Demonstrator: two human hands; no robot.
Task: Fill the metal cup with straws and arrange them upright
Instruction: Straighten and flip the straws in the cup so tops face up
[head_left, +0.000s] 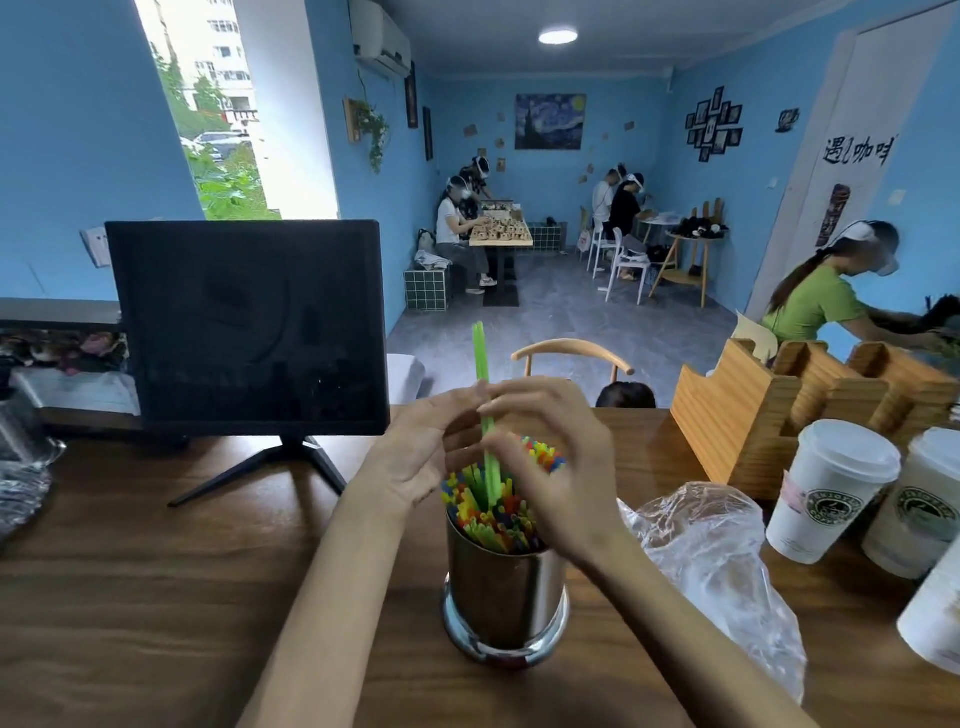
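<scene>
A shiny metal cup (506, 597) stands on the wooden table (156, 597) in front of me, packed with many coloured straws (483, 512) whose ends fan out above its rim. One green straw (480, 353) rises well above the rest, its lower end down among the bundle. My left hand (421, 452) pinches this green straw with its fingertips just above the bundle. My right hand (550, 467) is curled over the right side of the bundle, its fingers against the same straw and hiding part of the straws.
A crumpled clear plastic bag (711, 561) lies right of the cup. Lidded paper coffee cups (831, 488) and a wooden organiser (769, 410) stand at the right. A dark monitor on a stand (249, 327) is at the back left. A glass item (26, 467) sits far left.
</scene>
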